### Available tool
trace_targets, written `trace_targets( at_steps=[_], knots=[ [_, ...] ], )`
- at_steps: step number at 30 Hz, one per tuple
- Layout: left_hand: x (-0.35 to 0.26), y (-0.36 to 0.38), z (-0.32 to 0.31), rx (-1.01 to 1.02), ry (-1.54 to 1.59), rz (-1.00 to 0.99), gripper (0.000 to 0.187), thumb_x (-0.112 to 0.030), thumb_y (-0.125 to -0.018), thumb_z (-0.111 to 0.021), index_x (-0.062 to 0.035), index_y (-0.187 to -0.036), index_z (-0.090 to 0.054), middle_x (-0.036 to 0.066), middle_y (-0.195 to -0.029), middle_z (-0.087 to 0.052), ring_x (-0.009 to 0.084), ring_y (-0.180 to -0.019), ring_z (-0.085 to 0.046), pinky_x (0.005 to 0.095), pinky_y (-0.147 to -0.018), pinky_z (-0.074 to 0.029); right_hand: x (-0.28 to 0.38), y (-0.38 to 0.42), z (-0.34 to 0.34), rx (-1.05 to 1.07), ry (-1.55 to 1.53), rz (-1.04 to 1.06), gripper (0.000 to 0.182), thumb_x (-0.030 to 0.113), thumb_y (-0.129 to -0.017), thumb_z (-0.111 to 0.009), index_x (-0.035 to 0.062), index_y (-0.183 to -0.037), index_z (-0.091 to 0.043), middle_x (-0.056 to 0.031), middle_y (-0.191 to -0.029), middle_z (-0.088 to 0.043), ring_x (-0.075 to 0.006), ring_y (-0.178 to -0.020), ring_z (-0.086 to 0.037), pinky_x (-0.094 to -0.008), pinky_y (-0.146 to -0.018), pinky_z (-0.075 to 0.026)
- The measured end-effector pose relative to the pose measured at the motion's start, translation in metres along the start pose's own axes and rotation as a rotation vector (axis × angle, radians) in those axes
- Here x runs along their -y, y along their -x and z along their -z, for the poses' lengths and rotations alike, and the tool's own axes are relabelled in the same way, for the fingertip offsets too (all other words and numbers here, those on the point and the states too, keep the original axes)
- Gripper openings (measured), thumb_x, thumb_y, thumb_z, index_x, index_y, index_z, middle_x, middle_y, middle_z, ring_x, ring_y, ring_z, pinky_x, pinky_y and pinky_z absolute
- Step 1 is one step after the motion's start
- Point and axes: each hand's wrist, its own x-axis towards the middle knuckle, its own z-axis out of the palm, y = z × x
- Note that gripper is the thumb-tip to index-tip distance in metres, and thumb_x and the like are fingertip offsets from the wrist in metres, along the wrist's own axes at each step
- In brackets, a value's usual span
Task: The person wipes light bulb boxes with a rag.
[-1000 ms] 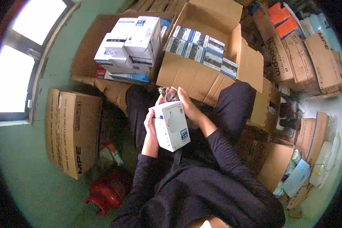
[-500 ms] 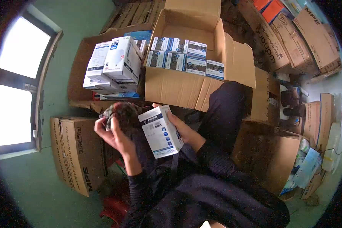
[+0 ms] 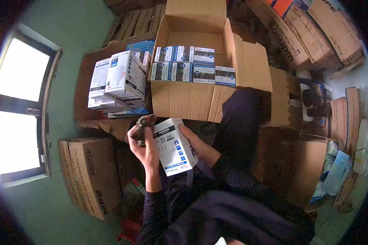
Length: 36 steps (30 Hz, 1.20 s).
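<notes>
My right hand grips the right side of a white light bulb box above my lap. The box is tilted, and its face with printed text, a code square and blue icons is turned up toward me. A crumpled dark patterned cloth is pinched in the fingers of my left hand. That hand overlaps the box's upper left edge in this view. Beyond, an open carton holds several small boxes with white, blue and dark printing.
Left of that carton, larger white bulb boxes are stacked in another open carton. A closed carton stands at lower left by the wall. More cartons are piled at upper right, and an open carton sits at right.
My left hand has moved right with the cloth, from beside the bulb box to its upper left edge. The bulb box stays in my right hand. The whole view has shifted slightly.
</notes>
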Motion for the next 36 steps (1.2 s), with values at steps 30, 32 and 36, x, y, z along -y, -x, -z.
trace_targets(
  at_steps=[30,32,36],
  knots=[
    [-0.033,-0.003,0.002,0.669,-0.69,-0.474,0.028,-0.007,-0.064,-0.075,-0.0077,-0.083,-0.055,0.012,-0.084,-0.052,0.033,-0.078,-0.053,0.0454,-0.071,-0.042,0.009,-0.005,0.005,-0.088,0.009,0.315,0.053,0.048,-0.107,-0.051,0.0146,-0.147,-0.049,-0.0016,-0.113,-0.064,-0.0102,-0.097,-0.063,-0.027,-0.083,-0.052],
    [-0.034,-0.011,-0.003,0.449,-0.724,-0.382,0.027,-0.005,-0.064,-0.073,-0.0079,-0.083,-0.054,0.012,-0.084,-0.052,0.0324,-0.079,-0.053,0.0447,-0.07,-0.042,0.017,0.004,-0.007,-0.051,0.126,0.173,0.054,0.049,-0.107,-0.049,0.0125,-0.148,-0.047,-0.0036,-0.124,-0.064,-0.0125,-0.109,-0.063,-0.0303,-0.092,-0.053],
    [-0.046,0.018,-0.001,0.801,-0.781,-0.486,0.031,-0.021,-0.061,-0.079,-0.0103,-0.084,-0.061,0.01,-0.09,-0.058,0.0309,-0.084,-0.057,0.0444,-0.074,-0.044,0.006,-0.005,0.012,-0.078,0.003,0.335,0.057,0.05,-0.106,-0.05,0.0116,-0.148,-0.047,-0.004,-0.122,-0.064,-0.0123,-0.107,-0.063,-0.0296,-0.091,-0.052]
  ],
)
